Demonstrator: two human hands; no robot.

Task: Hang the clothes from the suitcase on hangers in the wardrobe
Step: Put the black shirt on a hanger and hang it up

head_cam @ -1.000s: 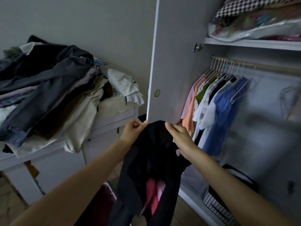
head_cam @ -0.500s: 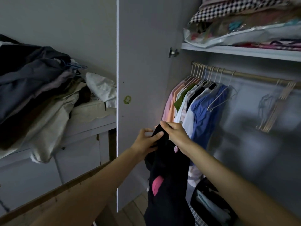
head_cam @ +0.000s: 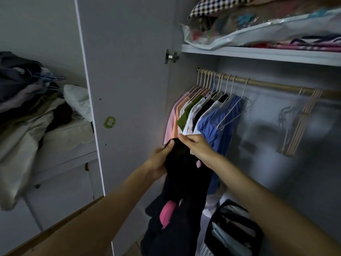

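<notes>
Hold: While the black fabric garment with a pink patch hangs in front of the open wardrobe, I see my left hand and right hand each pinching its top edge, probably to find the neck for a hanger.
Room: bare wooden rail between the hung shirts and the empty pale hangers.
Edges: grey door close on the left.

Dim, bluish light is leaving the wardrobe interior murky and blurring, while wide-angle distortion is bending the frame's edges.
</notes>
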